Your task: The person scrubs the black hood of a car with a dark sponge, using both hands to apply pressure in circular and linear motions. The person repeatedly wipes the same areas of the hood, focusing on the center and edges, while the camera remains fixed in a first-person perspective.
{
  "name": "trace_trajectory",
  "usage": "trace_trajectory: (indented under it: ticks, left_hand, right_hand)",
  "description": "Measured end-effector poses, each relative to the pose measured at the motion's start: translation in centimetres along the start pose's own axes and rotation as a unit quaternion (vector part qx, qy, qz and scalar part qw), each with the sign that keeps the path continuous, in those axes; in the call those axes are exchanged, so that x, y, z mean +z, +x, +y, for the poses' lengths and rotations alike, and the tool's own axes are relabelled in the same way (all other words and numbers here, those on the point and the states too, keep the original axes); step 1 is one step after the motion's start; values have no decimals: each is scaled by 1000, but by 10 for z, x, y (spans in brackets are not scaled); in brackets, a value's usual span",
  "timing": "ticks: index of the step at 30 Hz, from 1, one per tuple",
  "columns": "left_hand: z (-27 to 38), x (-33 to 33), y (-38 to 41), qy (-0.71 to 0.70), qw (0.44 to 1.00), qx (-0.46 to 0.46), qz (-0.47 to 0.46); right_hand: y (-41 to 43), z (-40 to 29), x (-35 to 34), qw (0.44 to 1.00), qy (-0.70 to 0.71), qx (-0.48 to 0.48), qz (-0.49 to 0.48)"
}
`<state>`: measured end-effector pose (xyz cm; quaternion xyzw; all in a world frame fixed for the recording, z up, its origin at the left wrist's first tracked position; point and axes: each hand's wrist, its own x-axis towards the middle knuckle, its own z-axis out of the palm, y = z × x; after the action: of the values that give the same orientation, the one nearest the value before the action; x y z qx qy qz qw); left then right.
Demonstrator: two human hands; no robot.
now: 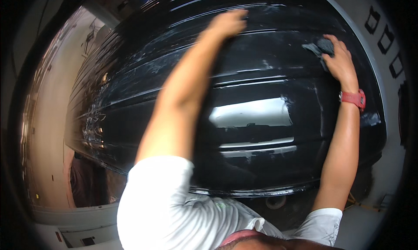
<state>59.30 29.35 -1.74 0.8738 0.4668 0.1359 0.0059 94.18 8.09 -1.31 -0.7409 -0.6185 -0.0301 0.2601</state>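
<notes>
Before me spreads a glossy black ribbed panel [254,171], apparently a vehicle's roof, with whitish smears and streaks across it. My right hand [341,58] presses a bunched dark grey cloth [326,47] against the panel near its right edge. A red watch circles that wrist. Farther to the left, my left hand [230,22] reaches over the ribs at the far part of the panel. It is blurred, with the fingers curled down. Whether it holds anything underneath cannot be made out.
The panel's near edge [248,192] runs along my white shirt [156,197]. Several black rectangular frames [386,40] are at the right, beyond the panel. A yellow stand leg [362,205] and a round pale object [276,202] show low down. A pale wall [49,135] rises at the left.
</notes>
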Motion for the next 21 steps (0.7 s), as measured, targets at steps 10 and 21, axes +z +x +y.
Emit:
trace_trajectory:
  ticks: [10,21]
  left_hand:
    - [-91,-38,-83,-31,998,-60,-13]
    - [21,5,20,22,998,45,-24]
  right_hand:
    - [4,20,6,998,46,-35,11]
    - [-5,-33,-6,999,-4,49,-15]
